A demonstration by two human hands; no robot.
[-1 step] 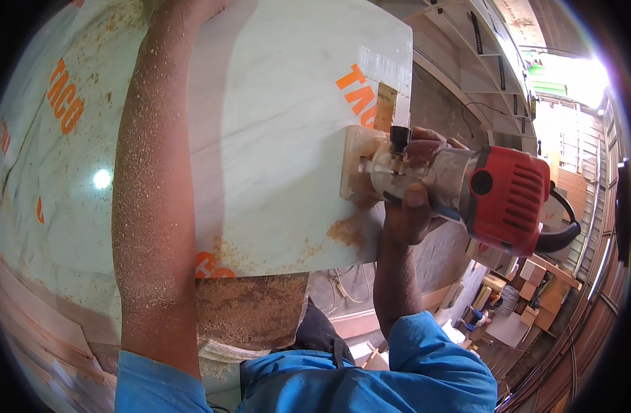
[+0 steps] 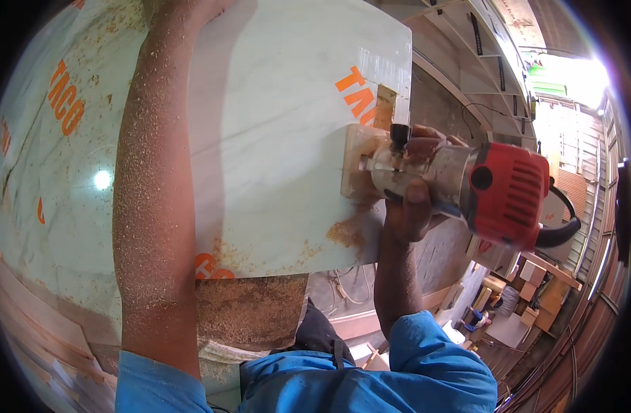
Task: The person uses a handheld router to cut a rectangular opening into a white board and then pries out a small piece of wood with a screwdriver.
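Observation:
My right hand (image 2: 417,203) is wrapped round the metal body of a red trim router (image 2: 512,196), thumb on the near side and fingers over the far side. Its pale square base (image 2: 352,162) rests against the right part of a white marbled panel (image 2: 281,138) with orange print. Just beyond the base, a rectangular recess (image 2: 384,107) exposes brown wood. My left arm, speckled with sawdust, stretches across the panel. My left hand (image 2: 184,8) is at the far edge of view, its fingers cut off by the frame.
Sawdust lies near the panel's front edge, above a rough brown board (image 2: 250,313). Wood strips (image 2: 47,337) lie at lower left. White shelving (image 2: 481,62) stands at far right. Boxes and wood offcuts (image 2: 529,282) sit on the floor at right. A black cable (image 2: 567,199) loops off the router.
The router's red end has shifted very slightly away from me and to the left, with my right hand still round it. My left arm has stayed in place.

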